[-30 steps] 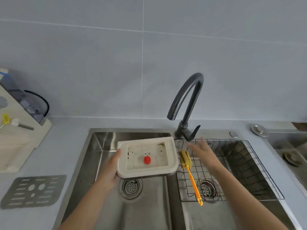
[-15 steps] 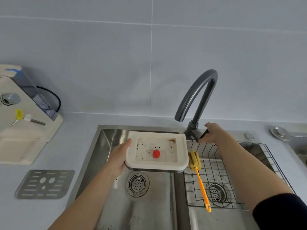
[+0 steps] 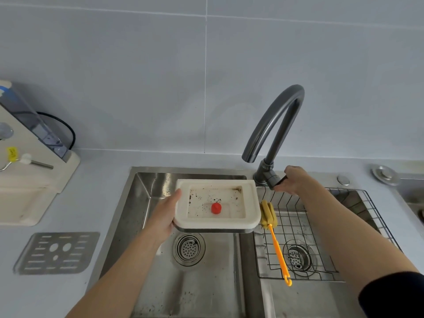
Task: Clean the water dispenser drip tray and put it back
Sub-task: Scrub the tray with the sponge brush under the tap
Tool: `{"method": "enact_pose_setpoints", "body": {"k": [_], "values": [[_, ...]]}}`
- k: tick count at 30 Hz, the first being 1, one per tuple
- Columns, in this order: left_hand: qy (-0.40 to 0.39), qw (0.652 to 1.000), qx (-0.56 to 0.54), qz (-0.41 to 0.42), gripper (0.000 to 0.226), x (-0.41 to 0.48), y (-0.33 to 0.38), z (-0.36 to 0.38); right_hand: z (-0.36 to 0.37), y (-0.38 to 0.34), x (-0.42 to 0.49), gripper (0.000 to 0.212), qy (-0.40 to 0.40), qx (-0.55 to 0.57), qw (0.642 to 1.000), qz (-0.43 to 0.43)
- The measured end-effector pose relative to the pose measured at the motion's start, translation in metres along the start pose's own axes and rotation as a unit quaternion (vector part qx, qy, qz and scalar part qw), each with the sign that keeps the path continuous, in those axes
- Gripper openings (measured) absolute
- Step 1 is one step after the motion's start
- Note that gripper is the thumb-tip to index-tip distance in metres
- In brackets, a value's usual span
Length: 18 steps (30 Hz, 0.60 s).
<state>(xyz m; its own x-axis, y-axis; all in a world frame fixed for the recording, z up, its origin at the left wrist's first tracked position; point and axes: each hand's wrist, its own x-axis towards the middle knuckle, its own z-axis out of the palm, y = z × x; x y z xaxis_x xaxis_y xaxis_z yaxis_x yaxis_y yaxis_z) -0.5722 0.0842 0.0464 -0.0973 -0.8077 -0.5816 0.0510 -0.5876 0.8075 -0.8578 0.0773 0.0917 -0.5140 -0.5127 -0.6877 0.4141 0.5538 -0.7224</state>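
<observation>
My left hand [image 3: 164, 214] holds the white drip tray [image 3: 251, 203] by its left edge, level above the left sink basin [image 3: 146, 226]. The tray's floor is speckled with dark grime and carries a small red float [image 3: 216, 208]. My right hand [image 3: 292, 180] is closed on the lever of the dark curved faucet [image 3: 275, 125], whose spout ends just behind the tray's right end. No water is running. The cream water dispenser [image 3: 29, 180] stands on the counter at the left.
The tray's perforated metal grille [image 3: 57, 252] lies on the counter left of the sink. A yellow sponge brush with an orange handle [image 3: 275, 244] rests in the wire rack [image 3: 321, 226] over the right basin. Drain strainers sit in both basins.
My right hand reached from above the wire rack to the faucet lever and closed on it. The left hand has kept the tray over the left basin.
</observation>
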Motion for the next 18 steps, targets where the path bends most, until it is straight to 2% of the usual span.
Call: {"method": "enact_pose_setpoints", "body": {"k": [6,18], "values": [[-0.001,1.000,0.015,-0.016,0.033,0.001,0.000,0.001,-0.003,0.005,0.002,0.039,-0.008,-0.030,1.000,-0.002],[-0.012,1.000,0.020,-0.014,0.030,0.001,-0.001,0.004,-0.007,0.009,0.011,0.038,-0.013,-0.037,0.999,-0.010]]}}
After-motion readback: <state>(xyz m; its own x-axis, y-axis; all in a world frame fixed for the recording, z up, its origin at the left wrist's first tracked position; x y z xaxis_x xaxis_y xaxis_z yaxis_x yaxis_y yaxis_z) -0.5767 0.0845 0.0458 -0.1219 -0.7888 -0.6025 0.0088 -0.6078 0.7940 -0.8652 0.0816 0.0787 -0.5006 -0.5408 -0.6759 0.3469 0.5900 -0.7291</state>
